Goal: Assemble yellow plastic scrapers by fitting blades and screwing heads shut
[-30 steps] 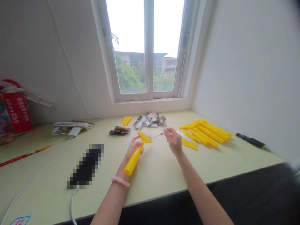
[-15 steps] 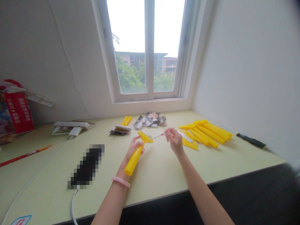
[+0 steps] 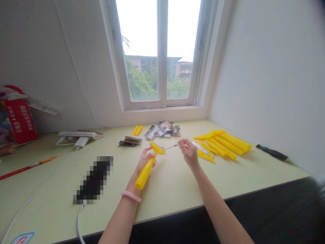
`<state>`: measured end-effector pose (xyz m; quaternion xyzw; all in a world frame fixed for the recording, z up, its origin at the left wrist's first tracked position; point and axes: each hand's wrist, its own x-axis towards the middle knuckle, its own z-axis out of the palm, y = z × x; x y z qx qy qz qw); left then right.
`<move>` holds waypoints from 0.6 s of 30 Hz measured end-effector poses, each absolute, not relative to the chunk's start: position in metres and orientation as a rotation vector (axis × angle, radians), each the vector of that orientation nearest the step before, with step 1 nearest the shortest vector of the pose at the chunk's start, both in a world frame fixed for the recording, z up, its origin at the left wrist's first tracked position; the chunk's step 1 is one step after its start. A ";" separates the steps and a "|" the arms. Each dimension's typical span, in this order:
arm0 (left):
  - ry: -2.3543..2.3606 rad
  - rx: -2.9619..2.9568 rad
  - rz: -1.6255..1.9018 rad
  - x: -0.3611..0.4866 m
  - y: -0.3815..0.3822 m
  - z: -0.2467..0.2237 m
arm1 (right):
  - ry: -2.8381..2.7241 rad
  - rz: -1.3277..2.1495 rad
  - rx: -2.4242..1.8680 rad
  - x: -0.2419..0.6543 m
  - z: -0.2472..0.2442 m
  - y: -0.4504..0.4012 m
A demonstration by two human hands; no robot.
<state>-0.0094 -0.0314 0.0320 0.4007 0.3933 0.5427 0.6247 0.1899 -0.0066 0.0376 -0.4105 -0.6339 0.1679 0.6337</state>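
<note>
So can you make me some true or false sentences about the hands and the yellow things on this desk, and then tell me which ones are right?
1. The left hand holds a yellow plastic scraper by its long grip. True.
2. The bracelet is on the right wrist. False: the pink coil bracelet is on the left wrist.
3. The right hand pinches a thin metal pin. True.
4. The big pile of yellow scraper parts lies left of both hands. False: the pile of yellow scraper parts lies right of them.
5. The two hands are touching. False: there is a gap between them.
</note>
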 end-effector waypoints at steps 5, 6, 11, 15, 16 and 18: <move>0.905 0.921 1.230 -0.010 -0.030 0.031 | -1.479 0.386 -0.936 0.190 0.038 -0.007; 0.901 0.918 1.229 -0.010 -0.030 0.031 | -1.487 0.356 -0.940 0.190 0.039 -0.008; 0.892 0.928 1.236 -0.009 -0.032 0.032 | -1.540 0.236 -0.930 0.189 0.041 -0.010; 0.891 0.931 1.261 -0.008 -0.033 0.033 | -1.542 0.272 -0.934 0.189 0.041 -0.010; 0.888 0.928 1.260 -0.008 -0.034 0.034 | -1.533 0.287 -0.939 0.189 0.041 -0.010; 0.883 0.922 1.259 -0.008 -0.034 0.034 | -1.518 0.321 -0.945 0.189 0.040 -0.009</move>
